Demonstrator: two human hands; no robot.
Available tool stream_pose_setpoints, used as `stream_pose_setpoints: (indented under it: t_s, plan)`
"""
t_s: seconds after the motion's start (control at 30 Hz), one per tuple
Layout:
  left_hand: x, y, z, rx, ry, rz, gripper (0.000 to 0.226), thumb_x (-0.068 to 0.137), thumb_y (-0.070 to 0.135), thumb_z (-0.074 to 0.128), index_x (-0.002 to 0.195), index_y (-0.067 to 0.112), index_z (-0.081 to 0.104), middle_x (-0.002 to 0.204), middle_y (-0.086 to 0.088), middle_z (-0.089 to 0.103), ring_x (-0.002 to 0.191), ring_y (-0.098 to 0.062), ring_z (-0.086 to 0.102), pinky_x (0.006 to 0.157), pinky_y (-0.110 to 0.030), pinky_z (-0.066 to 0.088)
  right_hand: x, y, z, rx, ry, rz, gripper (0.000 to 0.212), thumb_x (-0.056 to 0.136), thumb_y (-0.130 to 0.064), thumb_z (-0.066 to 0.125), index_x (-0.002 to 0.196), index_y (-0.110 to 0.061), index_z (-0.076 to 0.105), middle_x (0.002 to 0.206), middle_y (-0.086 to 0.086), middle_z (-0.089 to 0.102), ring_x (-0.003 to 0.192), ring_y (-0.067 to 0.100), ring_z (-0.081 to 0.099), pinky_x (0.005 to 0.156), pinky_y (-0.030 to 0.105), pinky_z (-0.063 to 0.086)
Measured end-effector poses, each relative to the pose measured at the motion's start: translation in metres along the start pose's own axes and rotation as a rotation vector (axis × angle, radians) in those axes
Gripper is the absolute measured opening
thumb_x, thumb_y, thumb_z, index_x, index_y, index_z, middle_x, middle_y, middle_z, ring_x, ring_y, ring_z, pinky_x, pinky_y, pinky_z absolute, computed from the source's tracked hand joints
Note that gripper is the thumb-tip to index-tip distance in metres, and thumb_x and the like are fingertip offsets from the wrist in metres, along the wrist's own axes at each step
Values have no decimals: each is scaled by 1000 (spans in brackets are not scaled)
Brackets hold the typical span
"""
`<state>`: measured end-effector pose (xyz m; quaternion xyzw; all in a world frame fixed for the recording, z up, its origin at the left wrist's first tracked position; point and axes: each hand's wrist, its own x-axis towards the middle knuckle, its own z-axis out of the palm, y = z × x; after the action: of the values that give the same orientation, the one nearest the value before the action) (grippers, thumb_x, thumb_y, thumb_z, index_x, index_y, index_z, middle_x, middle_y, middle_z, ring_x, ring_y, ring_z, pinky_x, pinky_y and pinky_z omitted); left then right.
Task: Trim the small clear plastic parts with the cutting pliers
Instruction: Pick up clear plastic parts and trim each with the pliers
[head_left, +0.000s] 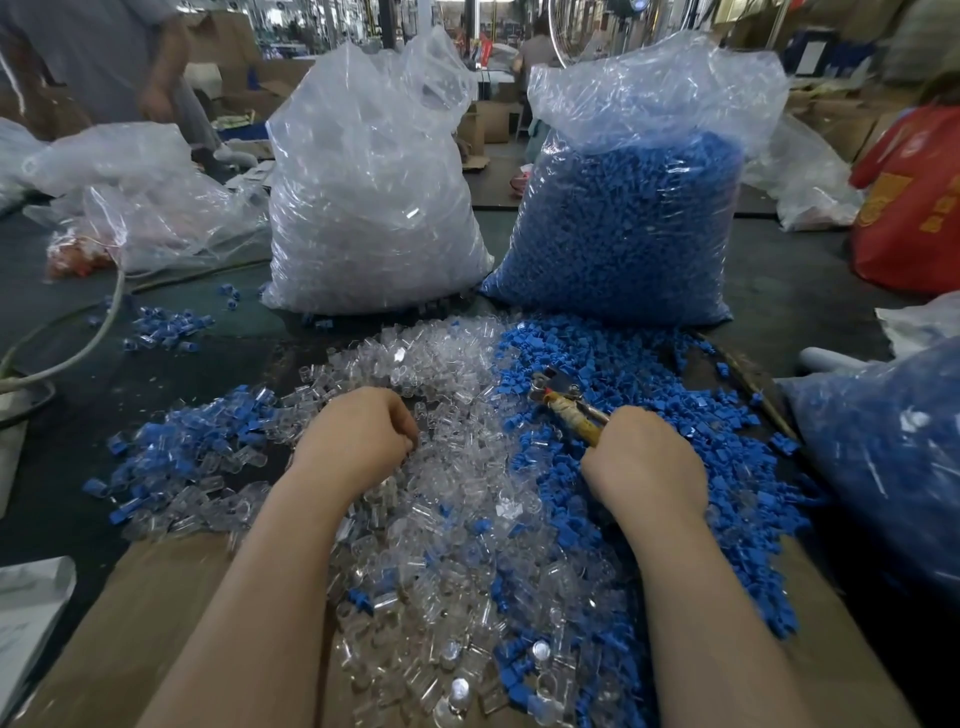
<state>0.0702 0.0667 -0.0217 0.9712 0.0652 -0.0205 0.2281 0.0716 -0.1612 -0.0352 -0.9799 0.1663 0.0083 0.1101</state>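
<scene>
A heap of small clear plastic parts (447, 374) covers the table's middle, with a heap of blue parts (623, 364) to its right. My right hand (644, 457) grips the yellow handles of the cutting pliers (563, 397), whose metal jaws point up and left over the blue heap. My left hand (358, 436) rests on the clear parts with its fingers curled down into them. What those fingertips hold is hidden.
Behind the heaps stand two big plastic bags, one of clear parts (374, 197), one of blue parts (634, 218). Another bag of blue parts (883, 467) lies at the right. Brown cardboard (156, 613) lies under my arms. A person (104, 57) stands at the back left.
</scene>
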Motion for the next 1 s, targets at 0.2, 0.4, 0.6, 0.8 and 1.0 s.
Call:
stream_pose_setpoints:
  t_s: [0.2,0.4,0.6,0.8,1.0]
  plan:
    - [-3,10,-1,-322,113,65,14,92,17,67,85,29,63,79,8,69,73,-11,67,58,-22,47,0,-3,1,132,117,-10,18,90,-29,60,95,-17,48,75,2,51,56,18,44,46,28,31]
    - [-10,35,1,-797,162,121,22,79,15,81,94,20,66,83,3,71,67,0,67,53,-14,48,2,-4,0,592,170,-192,8,92,-30,62,98,-24,61,72,-9,55,65,16,51,57,31,39]
    - [-17,47,5,-955,116,182,20,74,11,83,88,19,71,83,6,74,76,-5,70,67,-11,52,-9,-11,-9,1100,104,-350,21,92,-12,62,86,-32,69,65,-18,64,51,5,50,47,14,39]
    - [-18,53,10,-959,65,228,16,80,5,77,91,15,71,86,5,76,81,-7,71,72,-17,55,-13,-17,-11,1160,86,-396,21,90,-11,67,84,-31,65,75,-4,66,65,8,57,56,15,46]
    - [-17,56,15,-1009,166,258,28,78,-2,78,97,13,65,90,-2,75,78,-8,72,69,-16,55,-17,-20,-14,1240,122,-472,21,91,-11,67,86,-31,66,82,-7,66,69,12,58,64,14,48]
